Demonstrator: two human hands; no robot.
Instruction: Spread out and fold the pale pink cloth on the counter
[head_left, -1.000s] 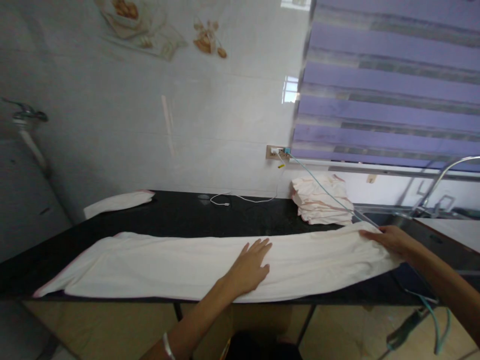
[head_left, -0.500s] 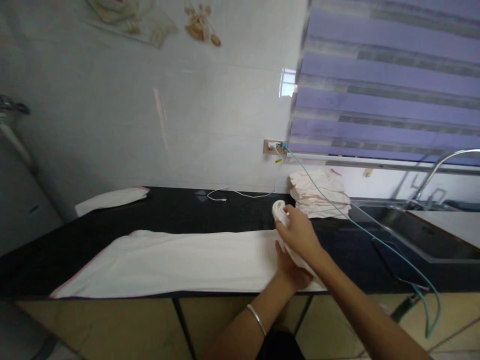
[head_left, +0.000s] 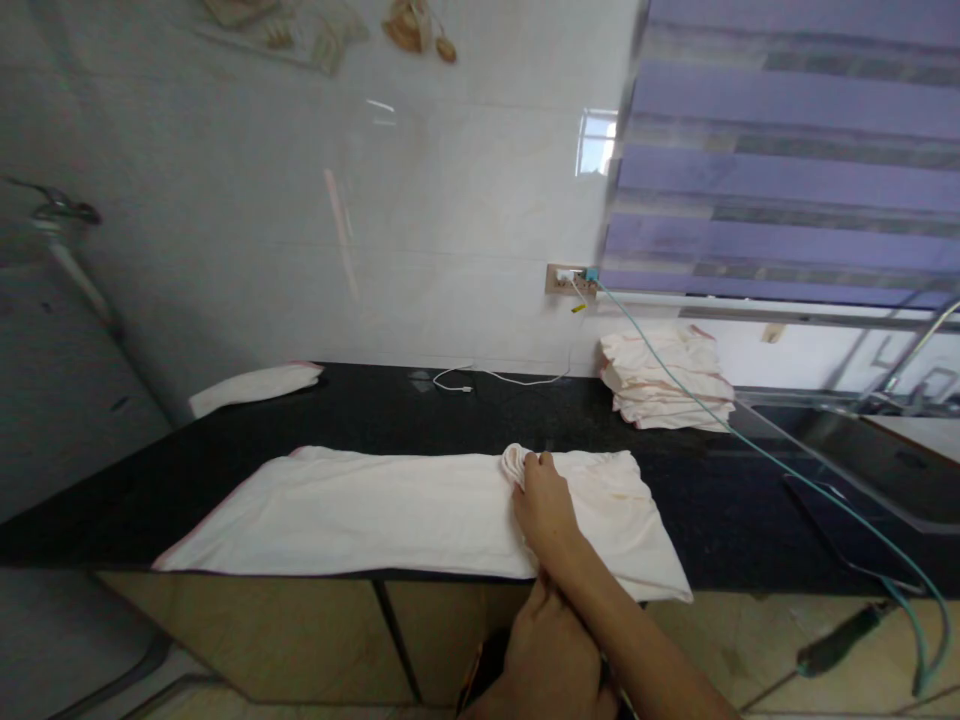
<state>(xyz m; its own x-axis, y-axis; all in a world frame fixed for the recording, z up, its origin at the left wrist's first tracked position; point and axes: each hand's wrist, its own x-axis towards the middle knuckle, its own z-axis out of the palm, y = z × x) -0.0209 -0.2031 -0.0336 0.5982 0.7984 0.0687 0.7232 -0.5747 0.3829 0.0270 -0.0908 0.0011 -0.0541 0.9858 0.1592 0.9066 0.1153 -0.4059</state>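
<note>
A long white towel (head_left: pixel 360 510) lies lengthwise on the black counter (head_left: pixel 420 415). Its right end is folded back over itself, so the right part is a double layer. My right hand (head_left: pixel 544 500) rests on the towel and pinches the bunched, folded-over end near the towel's far edge. My left hand (head_left: pixel 540 645) is low in the view, below the counter's front edge and partly under my right forearm. Its fingers are hidden, so I cannot see whether it holds anything.
A stack of folded white cloths (head_left: pixel 667 385) sits at the back right, and one folded cloth (head_left: pixel 255 385) at the back left. A white cable (head_left: pixel 487 378) and a teal cable (head_left: pixel 750 440) run from the wall socket (head_left: pixel 570 278). A phone (head_left: pixel 840 530) and sink (head_left: pixel 885 450) are on the right.
My right hand has carried the towel's right end leftwards and laid it over the middle. My left hand left the towel and dropped below the counter's edge.
</note>
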